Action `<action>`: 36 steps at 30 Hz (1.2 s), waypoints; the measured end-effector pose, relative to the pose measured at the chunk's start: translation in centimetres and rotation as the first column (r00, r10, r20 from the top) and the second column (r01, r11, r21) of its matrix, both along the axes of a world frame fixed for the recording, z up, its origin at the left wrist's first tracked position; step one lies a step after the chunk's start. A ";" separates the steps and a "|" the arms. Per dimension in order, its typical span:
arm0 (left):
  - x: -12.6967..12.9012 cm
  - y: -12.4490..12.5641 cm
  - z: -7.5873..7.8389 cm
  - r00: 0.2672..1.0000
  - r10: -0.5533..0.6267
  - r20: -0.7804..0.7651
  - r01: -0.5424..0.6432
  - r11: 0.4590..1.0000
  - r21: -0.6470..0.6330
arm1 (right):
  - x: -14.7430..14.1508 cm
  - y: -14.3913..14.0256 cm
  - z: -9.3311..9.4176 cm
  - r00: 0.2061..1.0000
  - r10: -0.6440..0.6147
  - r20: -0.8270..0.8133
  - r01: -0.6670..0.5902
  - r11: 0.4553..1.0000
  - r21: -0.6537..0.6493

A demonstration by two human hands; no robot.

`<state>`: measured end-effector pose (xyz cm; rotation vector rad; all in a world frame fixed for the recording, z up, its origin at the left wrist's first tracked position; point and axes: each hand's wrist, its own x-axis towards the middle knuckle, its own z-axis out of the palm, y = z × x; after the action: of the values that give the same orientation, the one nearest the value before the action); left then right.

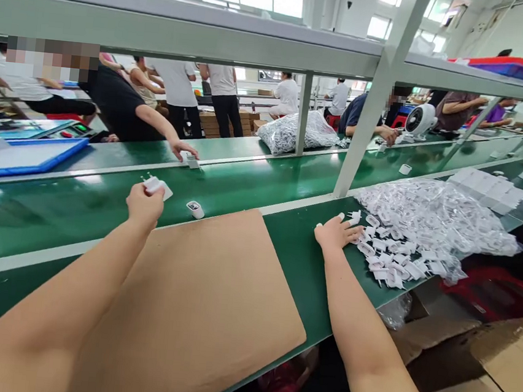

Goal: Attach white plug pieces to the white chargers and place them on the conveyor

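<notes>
White plug: clenched in left hand [144, 204], prongs protruding past knuckles; body [157, 186] mostly hidden.
Right hand [336, 233]: released, flat, fingertips touching plug pile [391, 261].
Pile: far edge cut off under plastic bags.
Second plug [195, 209]: just right of left hand, on green belt [253, 189].

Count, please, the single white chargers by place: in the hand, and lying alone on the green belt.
In the left hand: 1 white charger
Alone on the green belt: 3
Total: 4
</notes>
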<state>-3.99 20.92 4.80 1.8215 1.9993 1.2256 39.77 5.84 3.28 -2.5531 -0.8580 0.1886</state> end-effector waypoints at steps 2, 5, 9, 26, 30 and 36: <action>-2.0 0.7 -0.8 0.992 0.119 0.031 -0.116 0.991 -0.071 | -0.1 0.2 -0.2 0.999 0.018 0.028 -0.017 1.000 -0.015; -3.5 0.8 -1.8 0.977 0.209 0.040 -0.200 0.965 -0.167 | -0.4 0.1 0.2 0.994 0.020 0.111 -0.024 0.999 0.039; -3.0 0.0 -2.7 0.961 0.277 0.019 -0.269 0.946 -0.182 | -0.5 -0.2 0.7 0.992 -0.037 0.122 0.025 0.995 0.101; 4.4 -7.8 -0.5 0.842 -0.458 -0.284 0.438 0.889 -0.134 | -4.1 -0.2 -0.5 0.529 0.680 -0.508 -0.412 0.729 0.546; 11.0 -14.9 -0.7 0.691 -0.691 -0.213 0.676 0.721 -0.151 | -5.3 -0.9 0.0 0.033 0.727 -0.686 -0.225 0.674 0.703; 14.7 -18.7 -3.8 0.672 -0.740 -0.005 0.728 0.663 -0.173 | -6.6 -2.3 1.0 -0.145 0.704 -0.695 -0.259 0.651 0.713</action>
<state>10.76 2.21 1.04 2.2556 1.0806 0.7138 33.20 3.53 4.25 -0.9363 -1.0182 1.6570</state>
